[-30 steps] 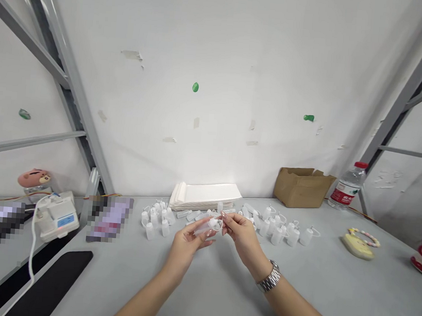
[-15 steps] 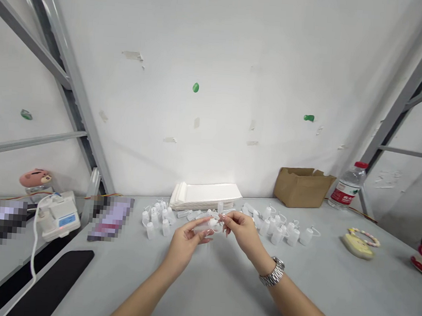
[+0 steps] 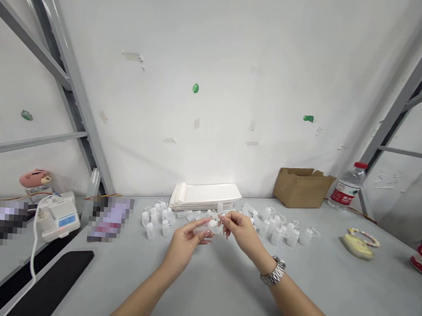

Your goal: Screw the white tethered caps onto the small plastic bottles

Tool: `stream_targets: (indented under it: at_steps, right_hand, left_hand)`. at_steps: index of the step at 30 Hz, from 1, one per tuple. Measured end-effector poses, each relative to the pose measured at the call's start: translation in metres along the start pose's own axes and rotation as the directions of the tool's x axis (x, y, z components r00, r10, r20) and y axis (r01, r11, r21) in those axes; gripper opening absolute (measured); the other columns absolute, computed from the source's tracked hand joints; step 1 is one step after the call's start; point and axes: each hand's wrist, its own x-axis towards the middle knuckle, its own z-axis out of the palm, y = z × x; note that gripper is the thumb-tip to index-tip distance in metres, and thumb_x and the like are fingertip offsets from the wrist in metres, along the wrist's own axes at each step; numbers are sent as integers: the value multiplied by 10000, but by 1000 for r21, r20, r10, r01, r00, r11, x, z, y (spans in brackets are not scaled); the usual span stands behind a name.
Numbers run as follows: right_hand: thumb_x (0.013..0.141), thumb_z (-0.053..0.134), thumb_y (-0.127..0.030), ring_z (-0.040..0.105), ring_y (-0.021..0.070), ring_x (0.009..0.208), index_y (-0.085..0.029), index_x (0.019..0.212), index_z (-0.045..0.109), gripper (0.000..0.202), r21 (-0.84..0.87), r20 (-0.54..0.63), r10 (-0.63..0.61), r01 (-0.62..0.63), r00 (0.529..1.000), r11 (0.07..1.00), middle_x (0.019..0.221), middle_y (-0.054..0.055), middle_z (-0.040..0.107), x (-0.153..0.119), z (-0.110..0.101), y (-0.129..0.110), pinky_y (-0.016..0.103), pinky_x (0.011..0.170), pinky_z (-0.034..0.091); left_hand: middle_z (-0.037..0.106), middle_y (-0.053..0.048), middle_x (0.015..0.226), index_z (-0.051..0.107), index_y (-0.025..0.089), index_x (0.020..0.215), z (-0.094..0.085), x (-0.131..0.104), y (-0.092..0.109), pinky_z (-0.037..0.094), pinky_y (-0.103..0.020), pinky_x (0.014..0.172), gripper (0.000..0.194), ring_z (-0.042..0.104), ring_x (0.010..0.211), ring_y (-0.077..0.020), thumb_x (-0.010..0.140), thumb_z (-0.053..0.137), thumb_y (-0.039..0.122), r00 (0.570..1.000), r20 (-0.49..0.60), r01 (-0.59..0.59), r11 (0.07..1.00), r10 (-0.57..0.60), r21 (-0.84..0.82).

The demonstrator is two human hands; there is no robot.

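My left hand point(image 3: 185, 240) is closed around a small translucent squeeze bottle point(image 3: 212, 224), tilted on its side with its white cap end toward the right. The fingers cover most of its body. My right hand point(image 3: 241, 229) pinches the cap end, where a thin strap makes a loop; the fingertips hide the exact part held. Both hands are raised slightly over the middle of the table. Similar capped bottles point(image 3: 150, 230) stand to the left, and more bottles point(image 3: 293, 237) stand to the right. Loose clear bottle bodies point(image 3: 184, 214) lie behind my hands.
A stack of white sheets or trays point(image 3: 208, 195) sits against the wall. Further right are a cardboard box point(image 3: 299, 189), a water bottle point(image 3: 346, 188) and a yellow item point(image 3: 358, 246) with a beaded loop. On the left lie a phone-like item point(image 3: 111, 219), a white device point(image 3: 59, 216) and a black pad point(image 3: 55, 282).
The held bottle and its strap loop have shifted very slightly between my fingers. Both hands stay in nearly the same place.
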Motion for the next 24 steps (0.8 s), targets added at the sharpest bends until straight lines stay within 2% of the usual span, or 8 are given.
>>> stream_targets:
  at_steps: [7, 14, 24]
  right_hand:
    - [631, 645, -524, 448, 101, 466, -162, 559, 550, 381, 154, -74, 71, -59, 995, 986, 495, -20, 515, 0, 2, 2, 247, 505, 373]
    - [616, 684, -471, 415, 78, 448, -154, 553, 555, 348, 298, -49, 121, -101, 991, 949, 498, -36, 492, -1, 2, 3, 239, 499, 347]
    - [618, 676, -474, 429, 86, 462, -159, 533, 530, 357, 278, -70, 112, -89, 991, 957, 501, -27, 509, -2, 4, 1, 247, 519, 365]
  left_hand:
    - [670, -65, 1003, 642, 178, 1000, 2, -2, 1, 542, -348, 728, 391, 657, 830, -226, 648, 671, 345, 1000, 1, 17, 1000, -17, 15]
    - [669, -60, 993, 636, 187, 1013, 4, -3, 1, 546, -352, 719, 399, 654, 834, -225, 656, 661, 365, 1000, -5, 8, 1000, -7, 24]
    - [676, -62, 971, 647, 192, 997, 4, -4, 6, 540, -308, 648, 399, 658, 813, -223, 638, 671, 364, 999, -46, 9, 997, -6, 73]
